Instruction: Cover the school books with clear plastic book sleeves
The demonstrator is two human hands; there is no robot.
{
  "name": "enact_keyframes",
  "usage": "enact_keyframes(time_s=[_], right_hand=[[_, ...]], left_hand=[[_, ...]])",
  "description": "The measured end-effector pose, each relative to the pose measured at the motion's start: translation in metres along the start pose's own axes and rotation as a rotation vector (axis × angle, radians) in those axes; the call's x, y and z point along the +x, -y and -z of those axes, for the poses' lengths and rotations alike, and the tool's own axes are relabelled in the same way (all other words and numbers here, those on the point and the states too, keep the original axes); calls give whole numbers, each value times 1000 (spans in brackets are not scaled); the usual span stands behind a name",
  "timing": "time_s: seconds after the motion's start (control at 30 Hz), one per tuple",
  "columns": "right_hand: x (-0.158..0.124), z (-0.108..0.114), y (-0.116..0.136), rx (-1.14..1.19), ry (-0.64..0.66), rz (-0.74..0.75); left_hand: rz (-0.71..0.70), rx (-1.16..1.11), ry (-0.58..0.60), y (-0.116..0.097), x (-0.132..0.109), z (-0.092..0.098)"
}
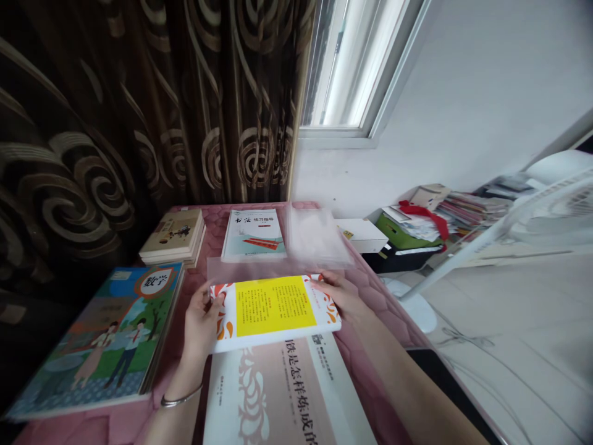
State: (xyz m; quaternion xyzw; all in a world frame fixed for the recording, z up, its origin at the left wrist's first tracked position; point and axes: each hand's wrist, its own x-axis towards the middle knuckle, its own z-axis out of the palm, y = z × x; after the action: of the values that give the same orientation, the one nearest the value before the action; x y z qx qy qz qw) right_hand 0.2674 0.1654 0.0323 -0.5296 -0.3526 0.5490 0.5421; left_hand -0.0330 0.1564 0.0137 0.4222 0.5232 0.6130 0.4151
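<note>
In front of me lies a book (287, 395), its grey-and-pink printed page facing up. Above that page, my left hand (201, 318) and my right hand (341, 298) grip the two ends of the book's cover (273, 306), which is white with orange swirls and a yellow text panel. The fingers of both hands are closed on its edges, thumbs on top. A clear plastic sheet (227, 269) shows just behind the cover, between the hands. Whether the fingers also pinch this sheet I cannot tell. A bracelet circles my left wrist.
Blue-green textbooks (106, 334) are stacked at left, small tan books (173, 238) behind them. A pale book (254, 235) and blurred clear plastic covers (315, 238) lie at the back of the pink quilted tabletop (115, 426). A white fan (477, 241) stands at right, near a white box (364, 235).
</note>
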Motion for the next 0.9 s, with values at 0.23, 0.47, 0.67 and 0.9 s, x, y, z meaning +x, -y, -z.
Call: enact_keyframes(time_s=[0.23, 0.47, 0.67, 0.9], right_hand=[[-30, -3, -6, -127, -196, 156], [-45, -2, -24, -260, -287, 138], [-46, -3, -26, -100, -225, -4], [-47, -5, -22, 90, -157, -97]], left_hand=[[-30, -11, -1, -5, -4, -3], [-55, -15, 17, -6, -5, -4], [-68, -21, 59, -7, -7, -4], [-66, 4, 80, -5, -6, -3]])
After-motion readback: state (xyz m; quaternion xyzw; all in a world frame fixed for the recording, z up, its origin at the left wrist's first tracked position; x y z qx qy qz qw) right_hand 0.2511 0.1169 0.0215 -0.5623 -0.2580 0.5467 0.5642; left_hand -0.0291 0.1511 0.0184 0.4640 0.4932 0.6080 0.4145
